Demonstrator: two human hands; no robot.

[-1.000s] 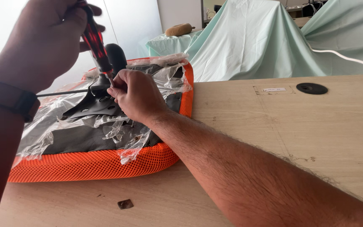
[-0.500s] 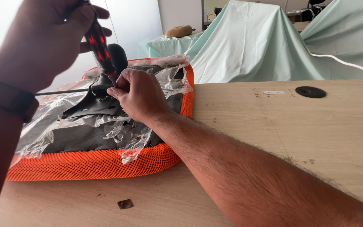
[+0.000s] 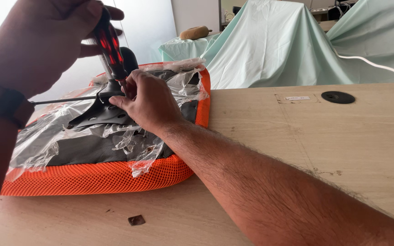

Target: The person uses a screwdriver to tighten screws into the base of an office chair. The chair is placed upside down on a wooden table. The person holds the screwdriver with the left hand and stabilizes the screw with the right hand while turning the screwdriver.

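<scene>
Wooden table (image 3: 297,136), draped green sheets (image 3: 274,45) behind, left hand (image 3: 33,41) gripping screwdriver (image 3: 108,43), right hand (image 3: 149,102) pinching its tip

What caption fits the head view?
Left hand drives a red-black screwdriver into a black bracket on an orange seat; right hand steadies it.

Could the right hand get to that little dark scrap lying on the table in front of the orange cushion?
Probably yes: the small dark scrap lies on bare wooden table with nothing covering it, though the right hand is now up on the black bracket.

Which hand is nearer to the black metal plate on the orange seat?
Right. The right hand rests on the black metal plate; the left hand is above it, gripping the screwdriver.
</scene>
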